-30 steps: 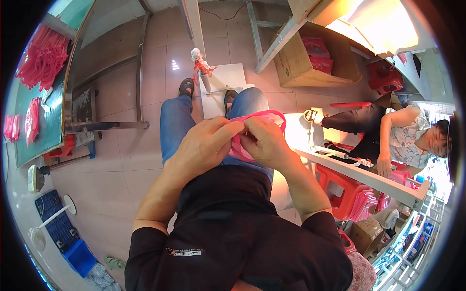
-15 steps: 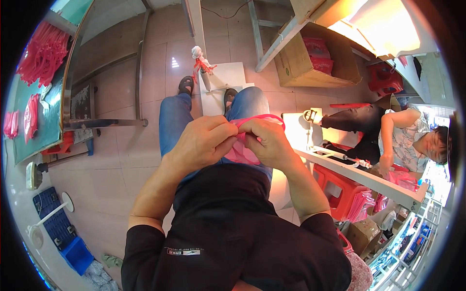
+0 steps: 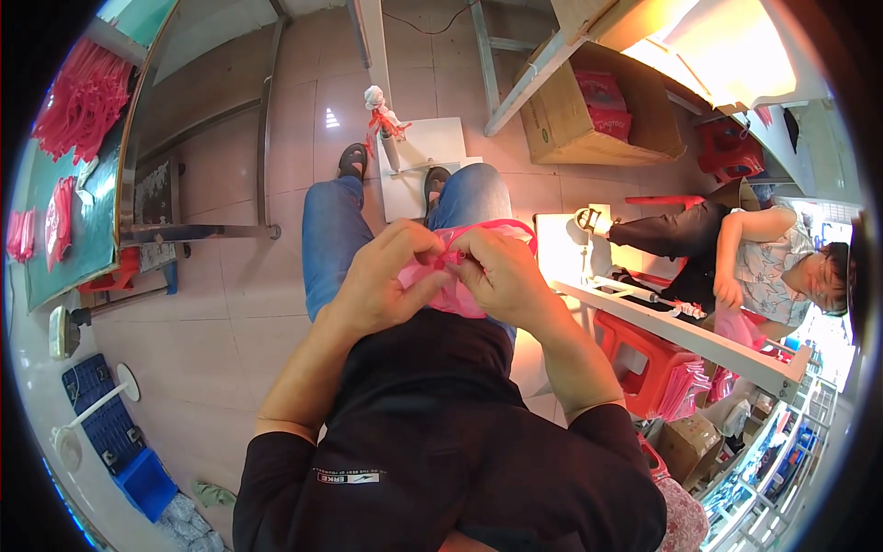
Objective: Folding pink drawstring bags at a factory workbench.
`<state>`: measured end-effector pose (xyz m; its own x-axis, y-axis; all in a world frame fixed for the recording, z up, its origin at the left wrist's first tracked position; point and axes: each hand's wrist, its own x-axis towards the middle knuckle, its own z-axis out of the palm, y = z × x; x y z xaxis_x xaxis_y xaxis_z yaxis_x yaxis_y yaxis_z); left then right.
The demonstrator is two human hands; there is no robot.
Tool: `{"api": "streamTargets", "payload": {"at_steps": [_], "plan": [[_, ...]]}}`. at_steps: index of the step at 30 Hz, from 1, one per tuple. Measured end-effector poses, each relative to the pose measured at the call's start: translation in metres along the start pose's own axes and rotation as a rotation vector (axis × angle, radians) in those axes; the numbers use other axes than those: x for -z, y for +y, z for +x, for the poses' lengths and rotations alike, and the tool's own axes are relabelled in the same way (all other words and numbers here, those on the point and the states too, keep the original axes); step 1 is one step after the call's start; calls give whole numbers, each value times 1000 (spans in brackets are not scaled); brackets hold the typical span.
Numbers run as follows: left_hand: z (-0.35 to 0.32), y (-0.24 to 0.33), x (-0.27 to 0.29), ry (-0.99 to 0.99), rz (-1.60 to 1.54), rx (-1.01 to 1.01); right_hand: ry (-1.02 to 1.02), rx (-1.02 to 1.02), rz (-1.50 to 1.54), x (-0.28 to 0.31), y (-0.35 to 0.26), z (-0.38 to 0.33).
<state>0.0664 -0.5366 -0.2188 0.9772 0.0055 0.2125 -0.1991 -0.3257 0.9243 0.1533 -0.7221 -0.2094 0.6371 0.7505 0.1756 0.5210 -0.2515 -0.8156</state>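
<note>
A translucent pink bag with a brighter pink cord or band along its edge lies over my lap, in front of my black shirt. My left hand grips its gathered upper edge from the left, thumb and index finger curved around the pink material. From the other side my right hand pinches the same edge, its fingertips almost touching the left ones. The pink band loops up behind my right hand. Both hands cover part of the bag, so exactly what the fingertips hold there is hidden.
A white post with knotted cloth and red strips stands beyond my knees. Pink bundles lie on the left table. At right are a cardboard box, a red stool, a white beam and a seated co-worker holding pink material.
My left fingers have opened somewhat and drawn back a little, showing more of the gathered pink edge. My right hand has shifted slightly. The co-worker's pink material has been raised.
</note>
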Motion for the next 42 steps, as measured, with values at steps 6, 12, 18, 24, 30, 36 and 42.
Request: {"api": "streamTargets", "payload": {"at_steps": [6, 12, 18, 24, 30, 36, 42], "plan": [[5, 7, -1, 46, 147, -157, 1, 14, 18, -4, -3, -1], [-2, -1, 1, -1, 19, 2, 6, -25, 31, -7, -2, -6], [-12, -20, -6, 20, -510, 215, 22, -4, 63, -5, -5, -4], [-18, -28, -13, 88, -796, 293, 20, -16, 57, -7, -7, -3], [-18, -26, -9, 90, -522, 164, 11, -19, 107, -6, -7, -3], [-10, -12, -4, 154, -105, -12, 96, -9, 128, -12, -2, -4], [-9, -4, -5, 137, 23, -86, 173, -38, 173, -14, -9, -6]]}}
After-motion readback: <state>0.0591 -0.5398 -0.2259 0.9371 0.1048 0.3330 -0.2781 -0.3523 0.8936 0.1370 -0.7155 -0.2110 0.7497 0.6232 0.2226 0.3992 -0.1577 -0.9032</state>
